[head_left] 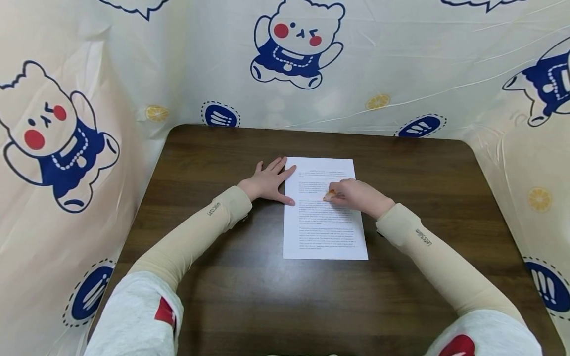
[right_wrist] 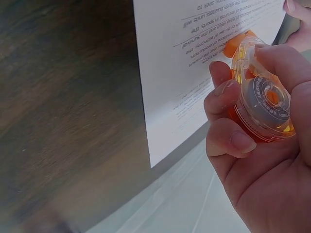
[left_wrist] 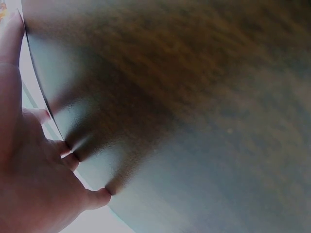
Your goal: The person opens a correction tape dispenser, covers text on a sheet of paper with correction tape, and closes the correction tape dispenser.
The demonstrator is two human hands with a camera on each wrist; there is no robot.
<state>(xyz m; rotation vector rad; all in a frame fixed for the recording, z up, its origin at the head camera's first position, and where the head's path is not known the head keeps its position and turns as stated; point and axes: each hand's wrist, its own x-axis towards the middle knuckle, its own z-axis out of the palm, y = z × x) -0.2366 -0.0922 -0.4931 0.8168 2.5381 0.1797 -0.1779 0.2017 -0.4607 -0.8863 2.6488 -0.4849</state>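
A printed sheet of paper (head_left: 325,252) lies flat on the brown table. My left hand (head_left: 267,184) rests with spread, straight fingers at the sheet's left edge, thumb and forefinger touching the paper. In the left wrist view, the left hand (left_wrist: 39,170) has its fingertips down on the tabletop. Over the text on the right half of the sheet, my right hand (head_left: 358,195) grips an orange, see-through correction tape dispenser (right_wrist: 265,99). Its orange tip (right_wrist: 235,44) points at the printed lines; whether it touches the paper I cannot tell.
The wooden table (head_left: 231,306) has rounded far corners. A pale curtain (head_left: 187,59) printed with bears hangs behind it and along both sides. Both forearms wear beige sleeves (head_left: 196,235).
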